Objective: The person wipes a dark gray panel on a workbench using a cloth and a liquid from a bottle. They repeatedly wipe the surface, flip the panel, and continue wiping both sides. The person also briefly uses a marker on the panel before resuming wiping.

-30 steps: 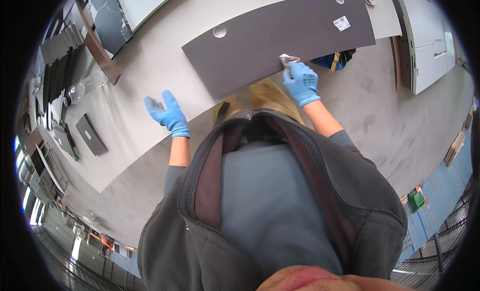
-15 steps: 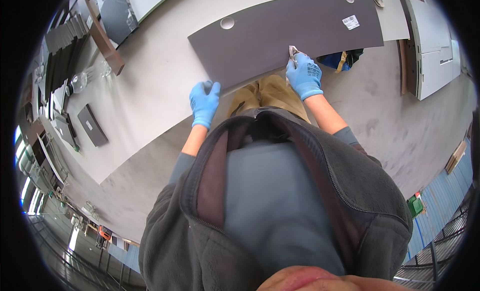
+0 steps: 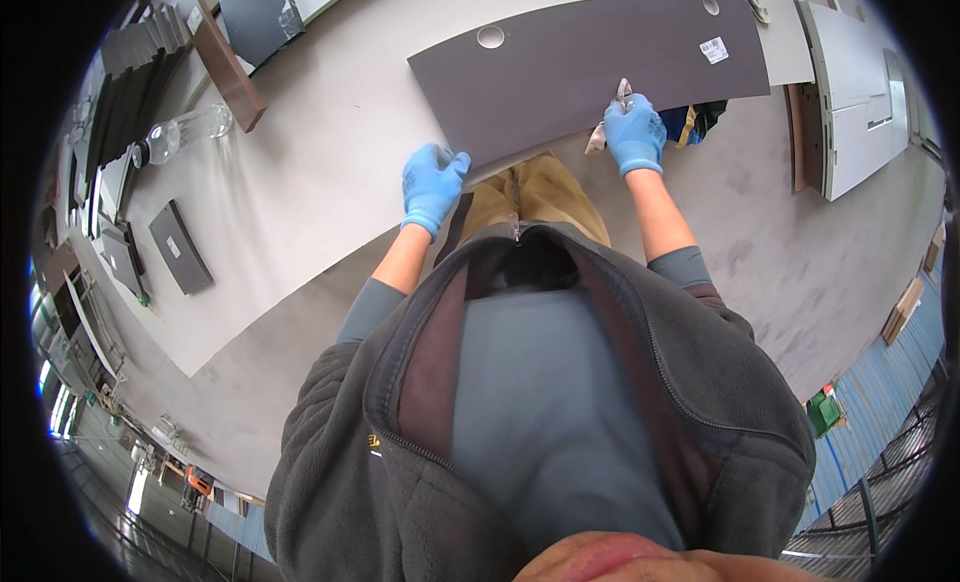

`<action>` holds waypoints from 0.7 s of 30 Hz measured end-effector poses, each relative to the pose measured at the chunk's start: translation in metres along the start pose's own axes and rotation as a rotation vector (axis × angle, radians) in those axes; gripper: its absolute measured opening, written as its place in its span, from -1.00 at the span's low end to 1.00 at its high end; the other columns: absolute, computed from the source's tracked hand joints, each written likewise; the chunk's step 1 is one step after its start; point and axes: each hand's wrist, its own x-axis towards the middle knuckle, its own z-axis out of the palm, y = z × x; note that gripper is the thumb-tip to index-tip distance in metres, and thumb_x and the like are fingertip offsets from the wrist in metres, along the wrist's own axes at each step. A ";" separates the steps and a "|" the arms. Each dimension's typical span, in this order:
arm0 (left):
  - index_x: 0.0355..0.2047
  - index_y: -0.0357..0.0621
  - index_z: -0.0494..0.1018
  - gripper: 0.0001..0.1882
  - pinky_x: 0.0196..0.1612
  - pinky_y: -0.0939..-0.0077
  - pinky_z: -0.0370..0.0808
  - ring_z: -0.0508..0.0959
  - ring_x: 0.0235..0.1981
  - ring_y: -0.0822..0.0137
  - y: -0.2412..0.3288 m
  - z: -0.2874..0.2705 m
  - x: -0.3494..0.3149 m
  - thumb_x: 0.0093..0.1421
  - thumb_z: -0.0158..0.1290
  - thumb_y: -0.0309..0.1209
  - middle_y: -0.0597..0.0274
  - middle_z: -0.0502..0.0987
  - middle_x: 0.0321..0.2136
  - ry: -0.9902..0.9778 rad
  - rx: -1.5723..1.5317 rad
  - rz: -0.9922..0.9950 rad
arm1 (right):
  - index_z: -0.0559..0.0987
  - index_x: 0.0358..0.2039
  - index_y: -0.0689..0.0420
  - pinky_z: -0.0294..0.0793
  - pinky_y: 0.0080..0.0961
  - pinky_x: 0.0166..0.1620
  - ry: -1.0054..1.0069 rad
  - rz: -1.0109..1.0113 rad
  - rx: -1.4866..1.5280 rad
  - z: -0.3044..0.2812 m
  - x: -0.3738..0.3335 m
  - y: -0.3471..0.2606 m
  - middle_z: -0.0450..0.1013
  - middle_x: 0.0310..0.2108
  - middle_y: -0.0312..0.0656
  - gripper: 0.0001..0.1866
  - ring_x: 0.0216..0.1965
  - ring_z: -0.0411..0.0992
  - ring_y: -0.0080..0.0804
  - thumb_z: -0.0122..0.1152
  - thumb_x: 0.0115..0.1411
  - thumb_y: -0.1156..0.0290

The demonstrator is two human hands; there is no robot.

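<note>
A dark grey-brown curved panel lies flat on the pale table in front of me. It has two round holes near its far edge and a white label at the right. My left hand, in a blue glove, is closed at the panel's near left corner; its fingertips are partly hidden. In my right hand, gloved alike, a crumpled whitish cloth is bunched against the panel's near edge. Part of the cloth pokes out above the fingers, over the panel's top face.
At the left stand a clear plastic bottle, a brown board and a small dark curved piece. Stacked pale panels are at the right. A blue and yellow item shows just past the panel's near edge.
The view has shifted, so panel and hands appear further right. My right hand has slid slightly rightward along the near edge, and more of the cloth shows below it.
</note>
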 end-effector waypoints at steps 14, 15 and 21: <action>-0.40 -0.24 0.56 -0.61 -0.18 0.09 0.54 0.62 -0.34 -0.05 -0.005 -0.004 0.002 0.15 0.37 -0.13 -0.07 0.62 -0.43 -0.021 0.006 0.008 | 0.59 -0.31 0.14 0.65 0.00 -0.20 0.246 -0.186 -0.002 0.020 0.013 0.041 0.61 -0.25 0.05 -0.81 -0.26 0.63 0.09 0.18 0.31 0.28; -0.40 -0.24 0.55 -0.60 -0.19 0.09 0.54 0.62 -0.34 -0.06 -0.005 -0.003 0.003 0.15 0.37 -0.12 -0.07 0.62 -0.43 -0.016 -0.007 0.008 | 0.58 -0.34 0.13 0.66 -0.02 -0.20 0.314 -0.079 0.060 0.012 0.022 0.047 0.60 -0.29 0.04 -0.80 -0.27 0.63 0.08 0.17 0.32 0.27; -0.41 -0.24 0.55 -0.59 -0.20 0.08 0.54 0.62 -0.36 -0.06 -0.001 -0.003 0.005 0.13 0.37 -0.10 -0.08 0.62 -0.45 -0.037 0.000 -0.046 | 0.57 -0.30 0.10 0.64 0.03 -0.26 0.016 -0.606 -0.134 0.065 -0.008 -0.024 0.57 -0.36 0.09 -0.85 -0.34 0.61 0.09 0.15 0.35 0.31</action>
